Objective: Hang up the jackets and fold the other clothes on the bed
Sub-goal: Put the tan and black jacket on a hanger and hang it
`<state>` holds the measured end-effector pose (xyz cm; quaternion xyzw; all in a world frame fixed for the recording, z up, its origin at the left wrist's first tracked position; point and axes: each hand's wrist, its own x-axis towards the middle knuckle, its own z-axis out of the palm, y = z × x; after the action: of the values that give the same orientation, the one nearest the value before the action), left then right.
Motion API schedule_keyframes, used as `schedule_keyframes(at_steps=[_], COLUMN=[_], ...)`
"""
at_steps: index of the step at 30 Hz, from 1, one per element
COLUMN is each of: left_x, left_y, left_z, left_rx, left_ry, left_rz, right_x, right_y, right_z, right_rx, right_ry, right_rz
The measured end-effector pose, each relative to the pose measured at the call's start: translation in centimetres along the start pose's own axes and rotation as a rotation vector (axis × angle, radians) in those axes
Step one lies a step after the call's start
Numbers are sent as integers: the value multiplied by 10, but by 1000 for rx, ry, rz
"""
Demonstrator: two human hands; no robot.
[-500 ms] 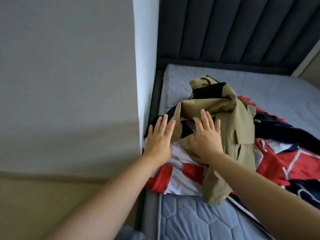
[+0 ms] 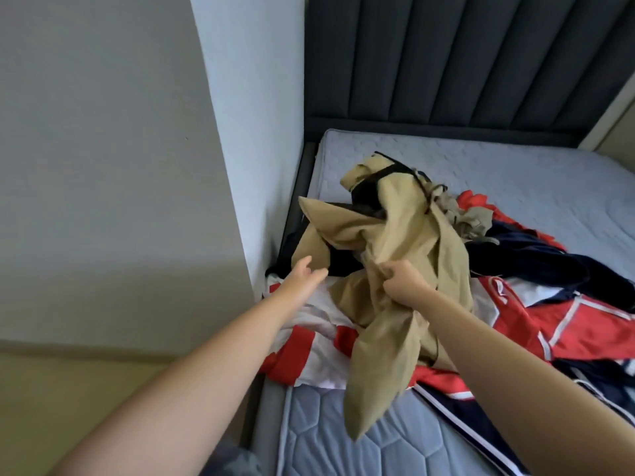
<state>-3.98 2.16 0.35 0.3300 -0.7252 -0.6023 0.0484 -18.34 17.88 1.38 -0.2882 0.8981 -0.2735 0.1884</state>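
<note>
Khaki jacket sits on the bed, clutched by the right grip; left grip hovers open beside it.

The khaki jacket hides the fingertips of the right hand and most of some dark cloth; the red jacket runs off the right edge.

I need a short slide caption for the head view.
Right hand grips a tan jacket on the bed; open left hand reaches toward it.
</note>
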Motion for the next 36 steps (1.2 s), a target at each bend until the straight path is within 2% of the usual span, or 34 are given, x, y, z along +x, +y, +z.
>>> schedule_keyframes(at_steps=[3, 5, 8, 10, 11, 12, 14, 15, 16, 17, 20, 22, 24, 26, 27, 29, 30, 32, 34, 36], left_x=[1, -1, -2, -6, -7, -9, -16, -20, -24, -28, -36, -39, -45, -47, -46, -41, -39, -34, -29, -24], left_y=[8, 12, 15, 15, 14, 14, 15, 15, 14, 11, 3, -4, -15, -31, -40, -54, -57, -58, -56, -54], left_z=[-2, 7, 22, 24, 21, 17, 6, 0, -6, -11, -28, -40, -51, -61, -66, -74, -77, -80, -79, -73], left_rx=[-239, -385, -310, -235, -234, -230, -169, -128, -90, -63, -3, 159, 476, 823, 976, 1088, 1005, 616, 302, 204], left_ry=[12, -26, 99, 194, 190, 153, 61, 20, -19, -69, -299, -431, -565, -690, -689, -491, -336, -45, 93, 75], left_rz=[-103, -158, -190, -174, -148, -116, -77, -65, -58, -59, -109, -158, -202, -280, -280, -210, -162, -112, -86, -62], right_x=[-22, -35, -50, -53, -52, -48, -33, -24, -15, -8, -1, -8, -19, -32, -39, -48, -52, -55, -53, -49], right_y=[-22, -34, -45, -42, -39, -36, -31, -30, -28, -26, -26, -27, -27, -26, -24, -23, -23, -29, -39, -53], right_z=[2, 6, 7, 3, 2, 1, -3, -6, -9, -9, 0, 19, 45, 73, 85, 100, 102, 96, 85, 73], right_rx=[-164, -266, -264, -159, -29, 128, 340, 345, 287, 198, 45, 30, -65, -156, -204, -323, -374, -426, -413, -295], right_ry=[-336, -499, -614, -627, -558, -405, 65, 254, 352, 368, 158, -9, -165, -354, -454, -631, -702, -789, -770, -610], right_rz=[-150, -239, -338, -326, -278, -221, -128, -84, -34, 28, 155, 59, -91, -121, -116, -131, -153, -194, -209, -176])
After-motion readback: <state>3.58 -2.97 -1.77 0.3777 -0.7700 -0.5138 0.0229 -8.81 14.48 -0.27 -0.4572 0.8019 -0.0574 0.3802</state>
